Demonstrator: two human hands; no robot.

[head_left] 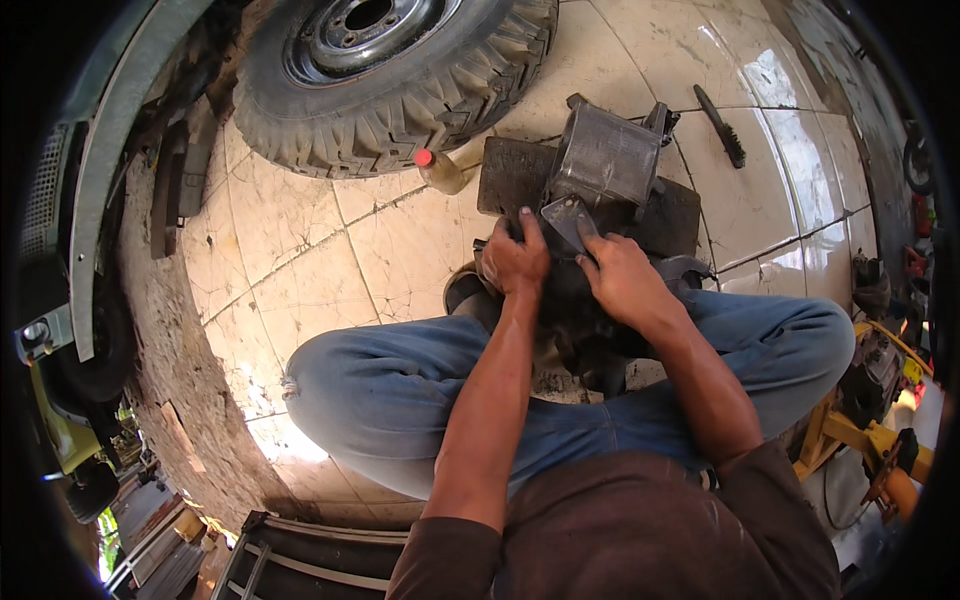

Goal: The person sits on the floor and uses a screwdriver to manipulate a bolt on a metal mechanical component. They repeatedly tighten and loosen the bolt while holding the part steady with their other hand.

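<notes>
Bodywork of a vehicle point(85, 230) curves down the left edge of the frame, beside a rough strip of ground point(170, 380) bordering the cream tiled floor point(290, 240). At upper centre-left lies a chunky-treaded tyre point(400, 105) on a steel wheel rim point(345, 55), and just below its tread, a small bottle point(442, 176) with a red cap stands on the tiles. Near the centre, the left hand point(515, 262) rests against the dark metalwork, its index finger pointing up the frame and the others curled; whether they are clamped on anything I cannot tell. Just right of that fingertip, a flat grey metal plate point(567, 220) sits tilted against the lower edge of a boxy metal casing point(605, 155), which stands at upper centre-right between two dark flat panels point(672, 218). The right hand point(632, 280) has its fingers clamped on the plate's lower end, the index finger laid along it. Farther right, a black-handled brush point(721, 128) lies on the tiles, well apart from both hands, and yellow metal framework point(848, 432) fills part of the lower right.
</notes>
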